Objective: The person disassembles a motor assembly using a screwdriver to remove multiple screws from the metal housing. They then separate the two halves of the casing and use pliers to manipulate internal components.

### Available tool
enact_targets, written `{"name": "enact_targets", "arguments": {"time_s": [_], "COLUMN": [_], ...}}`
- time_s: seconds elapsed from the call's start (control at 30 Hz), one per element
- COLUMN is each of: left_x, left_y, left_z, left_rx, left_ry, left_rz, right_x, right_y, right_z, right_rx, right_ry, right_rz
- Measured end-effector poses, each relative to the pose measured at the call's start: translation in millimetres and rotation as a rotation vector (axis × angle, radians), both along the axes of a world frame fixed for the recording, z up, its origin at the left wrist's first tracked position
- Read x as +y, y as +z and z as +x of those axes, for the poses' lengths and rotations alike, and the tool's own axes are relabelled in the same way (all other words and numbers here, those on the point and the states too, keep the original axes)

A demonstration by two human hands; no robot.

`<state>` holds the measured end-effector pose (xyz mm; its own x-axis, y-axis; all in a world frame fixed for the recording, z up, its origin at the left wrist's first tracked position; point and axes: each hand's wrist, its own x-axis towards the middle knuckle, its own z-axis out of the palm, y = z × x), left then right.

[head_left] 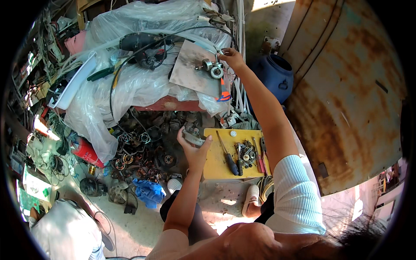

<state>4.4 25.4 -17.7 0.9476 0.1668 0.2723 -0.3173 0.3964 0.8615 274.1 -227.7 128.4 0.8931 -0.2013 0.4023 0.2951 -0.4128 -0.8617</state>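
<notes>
My left hand [195, 152] grips a curved grey metal part [193, 138] between thumb and fingers, over the scrap pile, just left of a yellow board. Farther off, my right hand [232, 59] reaches over the right edge of a grey plate [186, 73]. Its fingertips are pinched at a small metallic piece too small to make out. Just below those fingers, shiny round metal parts [216, 71] sit on the plate. An orange-and-blue item [224, 90] lies at the plate's lower right edge.
A yellow board [211, 161] bears screwdrivers [228, 153], pliers [263, 147] and small metal parts [247, 156]. Plastic sheeting [130, 84] covers the bench, with a corded power tool [145, 50] on it. A blue barrel [273, 76] stands right. Motor scraps [138, 147] cover the floor.
</notes>
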Motion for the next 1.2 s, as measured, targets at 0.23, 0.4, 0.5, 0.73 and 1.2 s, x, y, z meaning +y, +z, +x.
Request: {"name": "enact_targets", "arguments": {"time_s": [0.23,0.4,0.5,0.73,1.2], "left_x": [2,4,0,-4,4], "left_y": [6,10,-3,-6,-1], "left_z": [-2,-4,4,6,5], "left_rx": [0.044,0.078,0.060,-0.003,0.051], "left_ry": [-0.035,-0.057,-0.057,-0.031,-0.121], "left_rz": [-0.040,-0.095,-0.077,-0.014,-0.080], "right_x": [5,17,17,13,3], "right_y": [2,4,8,15,28], "right_z": [-2,-15,-17,-20,-54], "right_rx": [0.147,0.199,0.214,0.248,0.249], "right_ry": [0.055,0.039,0.054,0.076,0.066], "right_rz": [0.016,0.028,0.056,0.105,0.106]}}
